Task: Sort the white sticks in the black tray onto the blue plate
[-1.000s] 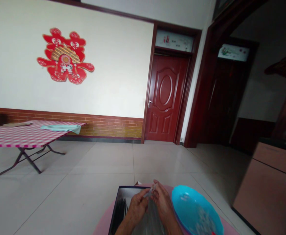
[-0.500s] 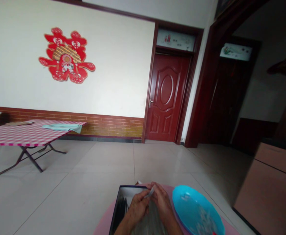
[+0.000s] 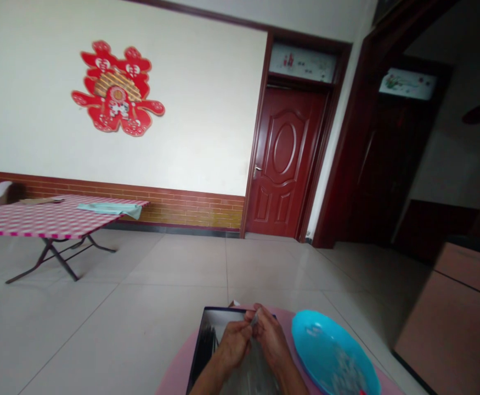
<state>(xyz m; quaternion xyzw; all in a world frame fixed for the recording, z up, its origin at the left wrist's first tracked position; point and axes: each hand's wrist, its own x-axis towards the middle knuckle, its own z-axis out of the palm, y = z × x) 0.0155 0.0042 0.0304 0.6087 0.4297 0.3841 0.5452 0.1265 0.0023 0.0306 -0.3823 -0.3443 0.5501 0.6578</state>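
My left hand (image 3: 235,344) and my right hand (image 3: 267,336) meet over an open box (image 3: 207,310) with a dark rim and pale inside walls. Between my fingertips is a small clear plastic piece (image 3: 255,318), pinched from both sides; its exact kind is too small to tell. Dark thin items (image 3: 210,340) stand in the left part of the box. Under my wrists lies a greyish see-through sheet or bag (image 3: 254,376), partly hidden. To the right of my right hand, a blue plastic tray (image 3: 301,334) holds many small clear pieces (image 3: 346,373).
Box and tray rest on a pink round table (image 3: 178,365). A folding table (image 3: 50,225) with a checked cover and a pale green cloth (image 3: 112,209) stands at the far left. A brown cabinet (image 3: 449,323) is at right, and a red door (image 3: 284,164) is ahead.
The view has shifted slightly, so the room sits a little further right. My hands remain together over the box; the clear piece between the fingertips is now more covered and more upright.
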